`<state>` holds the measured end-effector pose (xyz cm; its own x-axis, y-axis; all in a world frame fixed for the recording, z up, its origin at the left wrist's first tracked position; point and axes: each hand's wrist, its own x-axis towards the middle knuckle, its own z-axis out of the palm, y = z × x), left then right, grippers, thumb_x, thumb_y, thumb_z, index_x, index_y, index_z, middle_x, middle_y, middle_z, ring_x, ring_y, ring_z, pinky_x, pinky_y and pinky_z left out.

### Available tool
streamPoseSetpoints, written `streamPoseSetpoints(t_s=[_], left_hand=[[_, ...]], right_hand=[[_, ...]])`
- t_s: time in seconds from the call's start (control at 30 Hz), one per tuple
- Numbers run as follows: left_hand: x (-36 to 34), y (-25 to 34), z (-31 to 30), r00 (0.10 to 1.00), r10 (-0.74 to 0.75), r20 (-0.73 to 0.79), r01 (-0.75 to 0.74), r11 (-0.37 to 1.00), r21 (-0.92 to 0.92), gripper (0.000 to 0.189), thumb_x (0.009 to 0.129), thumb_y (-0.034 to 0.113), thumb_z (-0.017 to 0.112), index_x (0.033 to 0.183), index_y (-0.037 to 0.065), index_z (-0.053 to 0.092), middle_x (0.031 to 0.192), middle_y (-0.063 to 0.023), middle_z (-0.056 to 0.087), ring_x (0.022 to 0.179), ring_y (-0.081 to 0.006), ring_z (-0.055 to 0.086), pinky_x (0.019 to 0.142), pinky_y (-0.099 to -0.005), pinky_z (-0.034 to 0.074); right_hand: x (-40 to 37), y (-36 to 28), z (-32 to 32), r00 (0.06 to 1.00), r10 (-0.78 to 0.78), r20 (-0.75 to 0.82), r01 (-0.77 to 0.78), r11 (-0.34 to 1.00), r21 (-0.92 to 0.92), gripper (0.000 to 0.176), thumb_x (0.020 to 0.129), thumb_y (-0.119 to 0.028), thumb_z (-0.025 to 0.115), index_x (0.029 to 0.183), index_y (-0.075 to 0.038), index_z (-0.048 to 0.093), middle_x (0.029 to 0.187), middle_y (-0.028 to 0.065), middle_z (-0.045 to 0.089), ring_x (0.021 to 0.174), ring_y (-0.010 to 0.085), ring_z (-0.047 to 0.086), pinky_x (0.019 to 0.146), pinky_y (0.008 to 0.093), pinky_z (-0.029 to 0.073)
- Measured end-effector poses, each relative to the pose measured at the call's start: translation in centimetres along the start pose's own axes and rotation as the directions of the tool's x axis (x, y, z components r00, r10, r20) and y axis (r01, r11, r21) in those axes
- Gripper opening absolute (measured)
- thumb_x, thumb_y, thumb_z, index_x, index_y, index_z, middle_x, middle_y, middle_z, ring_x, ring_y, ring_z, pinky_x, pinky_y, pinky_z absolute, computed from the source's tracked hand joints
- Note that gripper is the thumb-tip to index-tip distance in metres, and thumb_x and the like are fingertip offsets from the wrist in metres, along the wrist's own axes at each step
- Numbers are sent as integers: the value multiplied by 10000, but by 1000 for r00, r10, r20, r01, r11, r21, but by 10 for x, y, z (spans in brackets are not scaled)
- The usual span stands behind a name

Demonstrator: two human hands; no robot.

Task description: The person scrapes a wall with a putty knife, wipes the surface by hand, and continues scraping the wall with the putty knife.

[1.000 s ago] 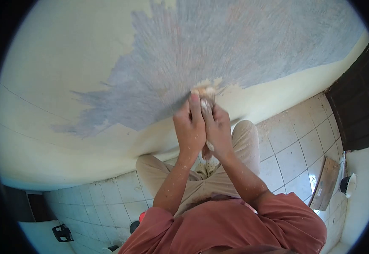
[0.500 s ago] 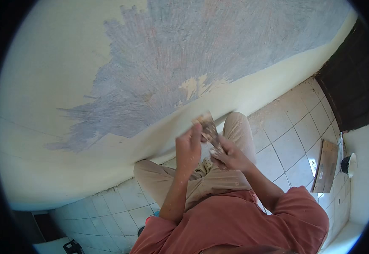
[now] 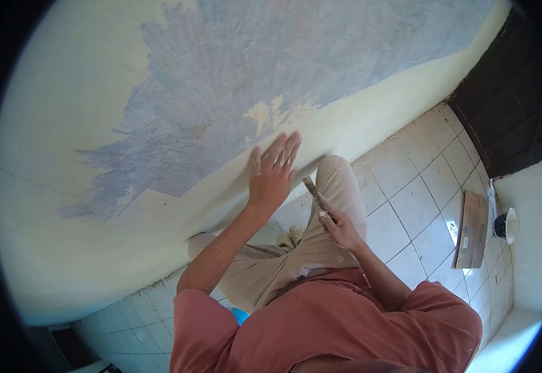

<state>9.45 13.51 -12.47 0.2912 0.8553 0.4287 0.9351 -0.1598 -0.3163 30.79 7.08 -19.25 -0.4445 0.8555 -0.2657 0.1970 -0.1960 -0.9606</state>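
My left hand (image 3: pixel 272 174) is spread with its fingers stretched out, right at the lower part of the cream wall (image 3: pixel 339 127). It is just below the lower edge of a scraped blue-grey patch (image 3: pixel 221 87), near a few cream remnants. My right hand (image 3: pixel 343 231) is wrapped round the handle of a putty knife (image 3: pixel 310 188), which shows nearly edge-on over my right knee. Its blade points up and left toward the wall and looks stained. White specks dot both my forearms.
I sit on a white tiled floor (image 3: pixel 415 199) close to the wall. To the right lies a flat piece of cardboard (image 3: pixel 471 230), with a black bucket (image 3: pixel 501 225) beside it. A dark door (image 3: pixel 513 99) stands at the upper right. Something blue (image 3: pixel 240 315) shows beside my left hip.
My left hand has let go of the putty knife's blade end and moved up to the wall, its fingers spreading. The right hand keeps the knife, now turned nearly edge-on.
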Motion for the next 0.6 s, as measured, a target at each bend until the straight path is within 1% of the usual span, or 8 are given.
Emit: streamPoseSetpoints(t_s=[0.07,0.1,0.17,0.27,0.33,0.43,0.53,0.6], left_hand=[[-18,0,4,983,48,175,-15,982,-186,705,864,421,521,1447,150,233,1510,1,194,1388,-219,162,1074,-591,68],[-11,-6,-13,995,-10,101,29,983,-184,687,869,438,505,1438,142,261,1510,-8,199,1386,-209,170,1058,-618,61],[21,-23,-60,960,-211,-182,194,975,-107,609,907,375,469,1437,157,263,1513,34,186,1380,-135,186,1094,-536,110],[57,-38,-77,898,-204,-391,273,953,131,630,872,413,501,1417,156,317,1505,-12,214,1374,-173,202,1050,-624,95],[44,-19,-40,988,-4,-157,31,985,169,620,867,399,510,1416,180,322,1507,-6,207,1371,-172,207,1049,-622,111],[4,9,17,968,210,140,-244,918,312,619,861,372,524,1422,225,309,1513,6,190,1362,-162,222,1050,-615,131],[7,9,-12,973,102,206,-59,977,-206,645,862,371,523,1437,219,273,1518,4,173,1375,-203,197,1056,-623,97],[37,-6,-55,999,-38,29,39,998,-41,659,865,376,520,1444,213,251,1519,-9,168,1386,-241,163,1059,-627,67]], right_hand=[[3,6,1,1000,2,-22,-1,1000,22,501,945,-192,459,1424,-159,317,670,-22,455,526,66,409,486,238,380],[6,10,-1,999,25,-34,-24,999,44,500,946,-195,458,1424,-166,316,669,-21,456,524,65,414,484,236,383],[10,20,-2,996,82,-43,-78,993,91,499,948,-200,454,1426,-181,314,668,-18,457,520,62,423,479,233,390],[18,18,-4,988,151,5,-148,962,230,487,956,-215,445,1425,-191,315,685,-9,469,510,60,431,461,229,399],[21,14,-4,990,144,1,-136,934,331,473,961,-216,439,1420,-195,325,691,-10,475,501,63,429,450,227,401],[18,14,-14,983,185,-4,-159,853,497,455,967,-212,432,1411,-190,339,716,-9,487,487,72,423,444,226,405],[14,17,-23,960,273,-61,-185,783,594,456,962,-205,442,1405,-184,341,727,5,494,489,85,433,427,220,404],[10,19,-26,956,276,-101,-152,759,633,464,957,-192,445,1407,-178,333,734,15,495,509,90,451,417,219,406]])
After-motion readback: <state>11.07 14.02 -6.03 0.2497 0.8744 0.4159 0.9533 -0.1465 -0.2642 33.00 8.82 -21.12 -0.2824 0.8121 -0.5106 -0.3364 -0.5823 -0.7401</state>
